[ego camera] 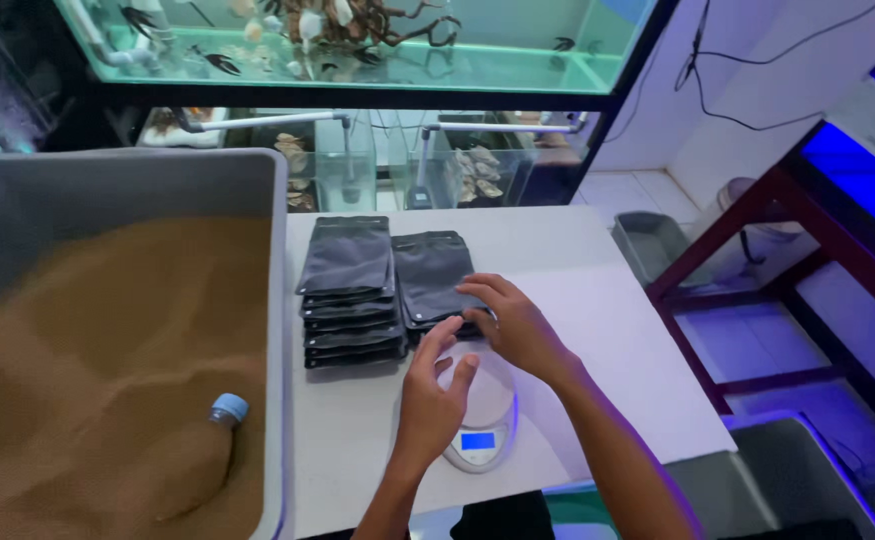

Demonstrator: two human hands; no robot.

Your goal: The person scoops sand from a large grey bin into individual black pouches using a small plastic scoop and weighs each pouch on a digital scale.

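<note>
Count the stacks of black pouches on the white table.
2: a taller stack beside the grey tub, a lower one right of it, touched by the right hand.

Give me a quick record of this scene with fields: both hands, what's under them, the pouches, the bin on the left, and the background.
left hand: open, fingers raised over the scale, holding nothing
right hand: fingertips on the nearer stack of pouches
scale: small, white, round platform, blue lit display
pouches: flat black bags in two stacks, side by side
bin: grey tub of brown granules
bottle: half buried in the granules, blue cap showing
background: aquarium tanks behind the white table
</note>
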